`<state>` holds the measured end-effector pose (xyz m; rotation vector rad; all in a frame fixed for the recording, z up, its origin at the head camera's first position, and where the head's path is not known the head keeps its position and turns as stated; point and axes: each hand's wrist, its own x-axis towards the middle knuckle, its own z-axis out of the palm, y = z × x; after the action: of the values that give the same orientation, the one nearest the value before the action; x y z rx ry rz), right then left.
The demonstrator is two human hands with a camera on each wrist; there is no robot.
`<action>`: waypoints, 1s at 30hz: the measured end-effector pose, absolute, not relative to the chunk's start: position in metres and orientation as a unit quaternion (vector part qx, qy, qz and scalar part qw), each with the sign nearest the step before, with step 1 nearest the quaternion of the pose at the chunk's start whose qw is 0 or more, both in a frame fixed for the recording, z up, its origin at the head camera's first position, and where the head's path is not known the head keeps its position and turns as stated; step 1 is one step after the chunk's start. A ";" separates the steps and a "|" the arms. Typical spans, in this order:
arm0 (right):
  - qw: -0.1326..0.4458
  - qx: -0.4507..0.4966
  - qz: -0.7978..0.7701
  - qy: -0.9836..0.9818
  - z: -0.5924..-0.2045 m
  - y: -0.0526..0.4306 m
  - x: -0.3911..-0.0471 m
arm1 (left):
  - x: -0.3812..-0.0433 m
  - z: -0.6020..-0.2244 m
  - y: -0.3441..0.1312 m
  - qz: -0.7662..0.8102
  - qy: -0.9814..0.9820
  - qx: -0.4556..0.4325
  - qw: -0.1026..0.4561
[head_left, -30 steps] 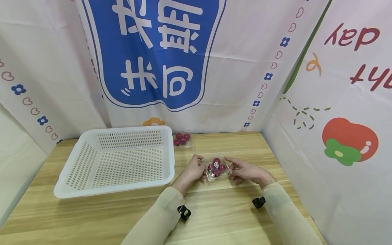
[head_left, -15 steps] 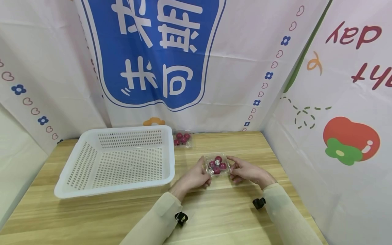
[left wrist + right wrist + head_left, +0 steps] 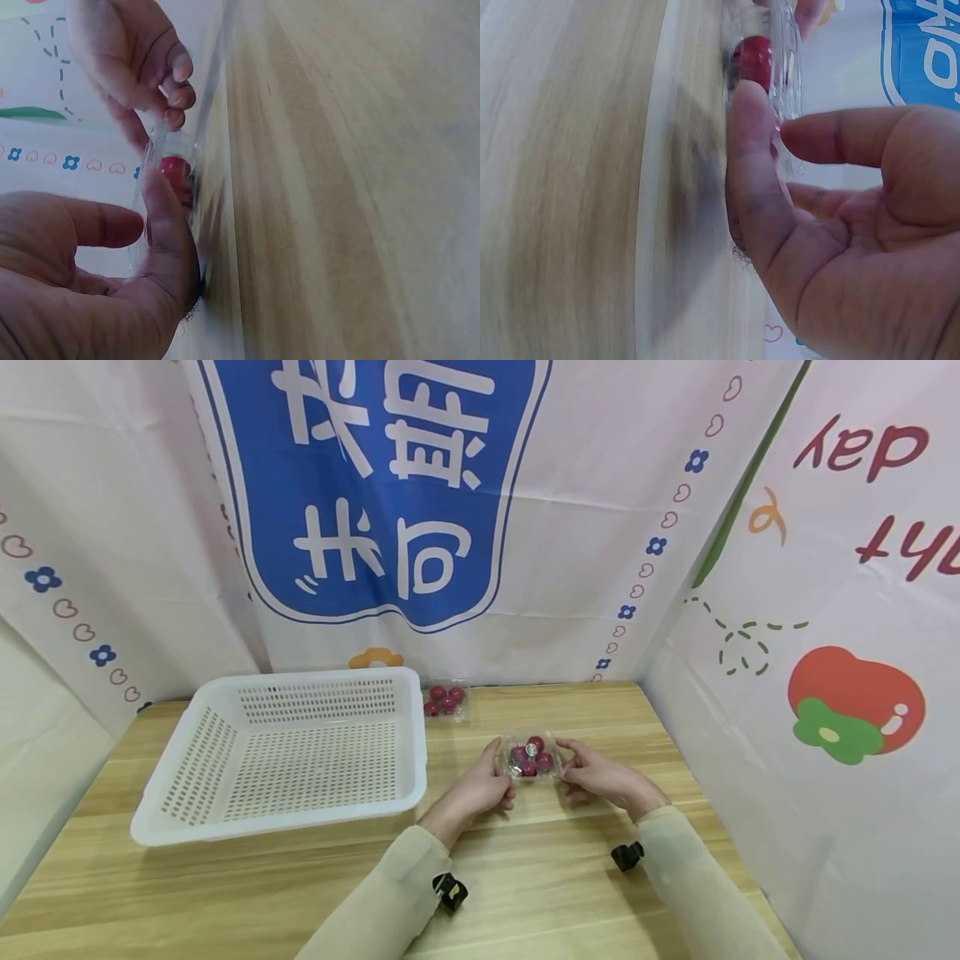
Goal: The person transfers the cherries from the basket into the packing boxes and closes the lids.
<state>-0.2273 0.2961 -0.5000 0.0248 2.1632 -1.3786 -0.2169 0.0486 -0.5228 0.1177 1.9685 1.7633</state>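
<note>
A small clear plastic box [image 3: 532, 756] holds several dark red, round fruit-like balls and bears a little round label on top. My left hand [image 3: 477, 781] grips its left side, thumb along the near left corner. On the opposite side my right hand [image 3: 600, 777] holds the box between thumb and fingers. In the left wrist view, the left thumb [image 3: 169, 232] lies along the box wall, low over the wood, and red balls [image 3: 176, 172] show through the plastic. The right wrist view has the right thumb [image 3: 754, 150] against the box edge, beside a red ball [image 3: 754, 60].
A white perforated plastic basket [image 3: 417, 752] stands on the left of the wooden table [image 3: 555, 877]. Just behind its right corner lies a second clear box of red balls [image 3: 447, 700]. Printed cloth walls [image 3: 562, 568] rise at the back and right.
The box has turned from a skewed angle to nearly square and shifted slightly away from me. My left hand has changed its hold, its thumb now nearer the front corner. The right hand stays at its side.
</note>
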 end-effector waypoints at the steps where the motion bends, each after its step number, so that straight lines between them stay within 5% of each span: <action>1: 0.282 0.016 -0.521 0.805 -0.500 0.295 -0.229 | -0.217 -0.522 0.049 0.644 0.725 0.042 0.240; 18: 0.231 0.088 -0.562 0.789 -0.498 0.288 -0.273 | -0.212 -0.506 0.045 0.545 0.816 0.093 0.167; 30: 0.120 0.047 -0.343 0.930 -0.467 0.276 -0.263 | -0.201 -0.443 0.011 0.483 0.860 0.139 0.084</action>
<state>-0.2629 0.2764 -0.4671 0.1373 2.7184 -1.0036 -0.2007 0.0114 -0.4431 0.4136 2.5665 1.4417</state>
